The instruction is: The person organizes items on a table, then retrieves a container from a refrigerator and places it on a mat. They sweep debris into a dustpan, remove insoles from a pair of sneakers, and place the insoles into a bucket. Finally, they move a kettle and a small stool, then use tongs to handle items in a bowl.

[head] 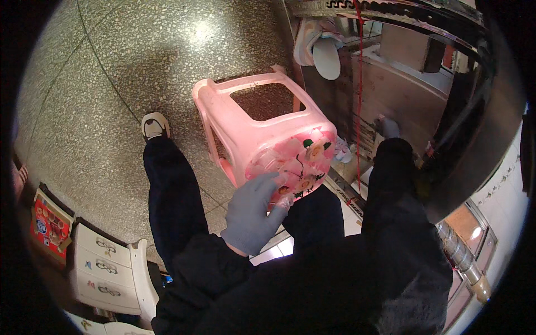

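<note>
A pink plastic stool (259,125) stands tilted in front of me, its round flower-printed seat turned towards me. My left hand (255,211), in a grey glove with bare-looking fingertips, is at the lower left of that seat. Its thumb and fingers are apart and curved over the seat's edge area; contact is hard to judge, and nothing shows between them. Further right, my right hand (389,127), also grey-gloved, reaches past the dark sleeve towards a shiny dark panel (335,100). It is small and blurred, and its grasp cannot be made out.
Speckled stone floor (121,54) lies around my shoe (155,125). A red string (359,83) hangs before the panel, near a pale slipper-like thing (326,58). White drawers (104,268) and a red printed box (50,226) stand lower left; a metallic pipe (462,255) is lower right.
</note>
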`<action>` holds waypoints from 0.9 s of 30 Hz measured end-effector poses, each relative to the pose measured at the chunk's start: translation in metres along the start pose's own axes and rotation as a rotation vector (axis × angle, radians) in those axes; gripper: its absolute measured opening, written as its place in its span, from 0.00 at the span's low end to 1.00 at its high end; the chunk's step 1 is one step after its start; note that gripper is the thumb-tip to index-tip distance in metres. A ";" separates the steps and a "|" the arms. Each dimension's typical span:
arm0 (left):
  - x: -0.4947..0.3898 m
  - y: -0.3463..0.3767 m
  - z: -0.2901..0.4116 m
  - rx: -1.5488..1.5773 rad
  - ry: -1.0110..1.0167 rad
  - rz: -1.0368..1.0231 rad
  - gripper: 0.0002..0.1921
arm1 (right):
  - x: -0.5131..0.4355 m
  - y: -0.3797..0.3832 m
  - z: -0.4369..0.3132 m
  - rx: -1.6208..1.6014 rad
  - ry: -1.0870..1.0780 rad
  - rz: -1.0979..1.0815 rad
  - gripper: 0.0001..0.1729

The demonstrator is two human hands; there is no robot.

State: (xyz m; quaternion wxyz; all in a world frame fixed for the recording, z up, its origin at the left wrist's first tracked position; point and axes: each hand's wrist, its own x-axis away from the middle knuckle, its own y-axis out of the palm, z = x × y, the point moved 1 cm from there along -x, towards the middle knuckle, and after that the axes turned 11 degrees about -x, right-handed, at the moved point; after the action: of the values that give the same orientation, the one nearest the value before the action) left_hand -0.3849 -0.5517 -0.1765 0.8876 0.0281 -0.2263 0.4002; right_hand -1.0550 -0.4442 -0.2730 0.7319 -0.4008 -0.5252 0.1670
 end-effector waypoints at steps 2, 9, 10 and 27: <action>-0.001 0.000 -0.001 0.015 -0.044 -0.019 0.18 | 0.002 0.002 0.001 -0.029 0.130 0.025 0.20; -0.003 0.006 0.001 0.090 -0.064 0.008 0.16 | 0.015 -0.001 -0.031 -0.481 0.213 0.330 0.21; -0.003 0.006 0.002 0.096 -0.071 -0.004 0.16 | 0.016 -0.002 -0.031 -0.697 0.356 0.302 0.21; 0.026 -0.009 -0.046 0.199 -0.243 0.056 0.16 | 0.043 -0.003 -0.129 -0.670 0.341 0.588 0.12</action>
State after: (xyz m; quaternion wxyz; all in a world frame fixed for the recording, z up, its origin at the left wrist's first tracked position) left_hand -0.3456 -0.5293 -0.2057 0.8349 0.1577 -0.2921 0.4390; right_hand -0.9222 -0.4706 -0.2594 0.5599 -0.7678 -0.2871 0.1204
